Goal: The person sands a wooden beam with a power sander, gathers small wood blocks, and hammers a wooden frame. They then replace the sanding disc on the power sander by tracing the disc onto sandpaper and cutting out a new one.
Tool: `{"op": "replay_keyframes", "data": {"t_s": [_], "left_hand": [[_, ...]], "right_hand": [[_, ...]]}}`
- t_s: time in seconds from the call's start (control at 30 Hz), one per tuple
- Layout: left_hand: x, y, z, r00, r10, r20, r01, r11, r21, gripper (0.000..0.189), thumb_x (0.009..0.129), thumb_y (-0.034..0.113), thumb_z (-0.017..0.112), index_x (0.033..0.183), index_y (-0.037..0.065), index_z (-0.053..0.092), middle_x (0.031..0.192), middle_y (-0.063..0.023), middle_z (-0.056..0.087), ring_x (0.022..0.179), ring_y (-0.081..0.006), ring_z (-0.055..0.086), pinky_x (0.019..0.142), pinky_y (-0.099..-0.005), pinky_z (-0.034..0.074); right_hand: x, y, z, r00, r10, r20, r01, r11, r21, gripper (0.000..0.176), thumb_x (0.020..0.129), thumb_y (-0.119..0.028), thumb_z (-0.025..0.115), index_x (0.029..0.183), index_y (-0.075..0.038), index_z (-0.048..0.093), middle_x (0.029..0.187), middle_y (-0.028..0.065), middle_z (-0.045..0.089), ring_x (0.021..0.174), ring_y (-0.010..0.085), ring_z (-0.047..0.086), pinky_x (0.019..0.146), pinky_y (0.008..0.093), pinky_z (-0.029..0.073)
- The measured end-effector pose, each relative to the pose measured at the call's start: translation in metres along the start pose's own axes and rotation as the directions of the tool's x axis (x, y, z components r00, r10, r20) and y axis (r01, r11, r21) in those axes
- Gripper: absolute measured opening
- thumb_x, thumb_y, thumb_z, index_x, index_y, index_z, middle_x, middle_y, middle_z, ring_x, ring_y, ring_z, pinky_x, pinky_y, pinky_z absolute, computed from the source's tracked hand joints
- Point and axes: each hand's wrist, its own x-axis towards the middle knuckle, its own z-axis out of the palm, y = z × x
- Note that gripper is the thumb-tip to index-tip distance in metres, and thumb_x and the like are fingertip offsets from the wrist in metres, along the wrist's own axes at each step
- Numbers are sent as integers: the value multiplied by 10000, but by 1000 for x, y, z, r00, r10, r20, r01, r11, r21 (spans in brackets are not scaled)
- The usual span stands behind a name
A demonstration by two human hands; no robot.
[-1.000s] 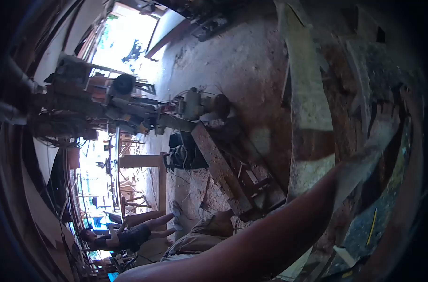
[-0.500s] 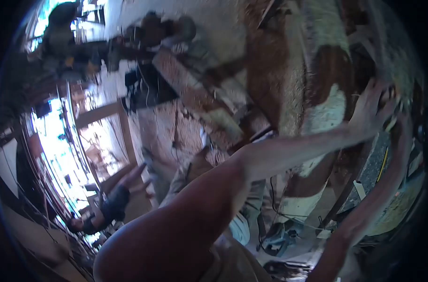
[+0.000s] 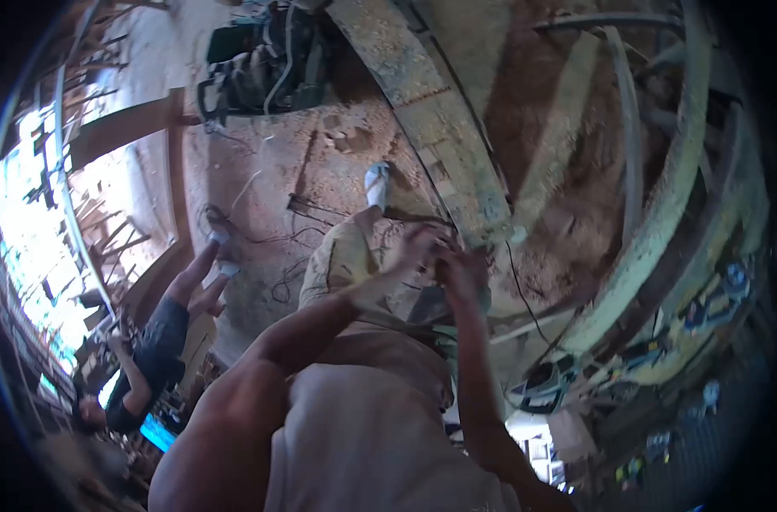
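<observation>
Shirt (image 3: pixel 363 427) plain lt grey; shorts (image 3: pixel 320 266) khaki; cord (image 3: pixel 521 294) blk; co-worker's shorts (image 3: pixel 164 328) dk blue-grey.

Seeing the board (image 3: pixel 457 136) showing as wood, rough and matt under pale dust. Curved beam (image 3: pixel 659 230) also reading as wood, dull and uneven. Floor (image 3: pixel 260 205) looking gritty, matt. Shirt (image 3: pixel 363 427) hanging as soft, matt cloth; shorts (image 3: pixel 323 260) creasing, also cloth. Cord (image 3: pixel 519 290) looking like dark plastic. I'm not making out any gloss on the wood.
</observation>
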Motion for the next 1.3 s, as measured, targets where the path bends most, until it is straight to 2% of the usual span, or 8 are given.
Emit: {"op": "replay_keyframes", "data": {"t_s": [0.17, 0.27, 0.33, 0.43, 0.67, 1.03, 1.2, 1.3], "left_hand": [[-11, -38, -152, 964, 259, -52, -263, 915, -307, 299, 1052, 176, 549, 1300, 49, 657, 1185, -109, 684, 1089, -210, 666, 928, -366, 562], [-30, -61, -204, 818, 566, -103, -499, 786, 365, 336, 1045, 189, 575, 1348, 49, 616, 1187, -115, 681, 1110, -233, 675, 944, -367, 562], [-40, -68, -221, 822, 554, -131, -467, 788, 401, 372, 1039, 225, 595, 1376, 67, 596, 1190, -110, 680, 1079, -234, 685, 921, -374, 573], [-42, -68, -231, 999, -7, -40, -18, 812, -583, 427, 1016, 294, 628, 1395, 103, 580, 1185, -99, 679, 974, -225, 709, 841, -401, 606], [29, -129, -259, 998, 41, 42, -14, 862, -507, 356, 981, 380, 662, 1274, 178, 644, 1059, -45, 679, 857, -202, 705, 743, -383, 613], [269, -215, -390, 965, 78, -250, -111, 987, -120, 329, 927, 440, 676, 967, 113, 673, 827, -48, 617, 740, -180, 618, 625, -364, 515], [329, -183, -442, 963, 36, -268, -79, 985, -152, 353, 918, 478, 682, 984, 132, 665, 786, -18, 590, 719, -175, 588, 641, -390, 524], [361, -179, -471, 972, -136, -192, 73, 950, -305, 781, 920, 699, 632, 1545, 255, 483, 1600, -81, 417, 1395, -383, 448, 843, -630, 555]], "right_hand": [[45, 83, 113, 967, 251, 51, -241, 958, -157, 461, 931, -204, 738, 1351, -27, 665, 961, 23, 698, 682, 72, 608, 615, 257, 498], [51, 113, 151, 958, 273, 86, -217, 889, -404, 484, 905, -235, 777, 1332, -29, 678, 910, -3, 682, 679, 62, 610, 636, 241, 502], [52, 132, 166, 966, 241, 89, -173, 867, -468, 494, 890, -231, 795, 1325, -29, 679, 919, -1, 686, 691, 54, 609, 636, 228, 493], [49, 146, 165, 971, 211, 115, -130, 864, -487, 477, 880, -218, 802, 1305, -38, 684, 921, -2, 684, 682, 53, 593, 603, 220, 460], [111, 241, 128, 953, 280, 115, -253, 945, -207, 408, 923, -181, 723, 1312, -71, 672, 908, 16, 702, 688, 74, 613, 567, 232, 472], [337, 407, 144, 992, 34, -121, -113, 660, -743, 473, 836, -326, 685, 1181, -3, 677, 1117, 279, 739, 1058, 420, 726, 902, 463, 561], [435, 430, 176, 956, 284, 69, -224, 863, -453, 276, 979, -377, 602, 1010, -104, 627, 838, 35, 631, 713, 190, 657, 697, 418, 613], [427, 404, 203, 947, 236, -216, -291, 917, -272, 705, 910, -519, 684, 1449, -124, 458, 1350, 152, 570, 1222, 372, 572, 900, 551, 588]]}}
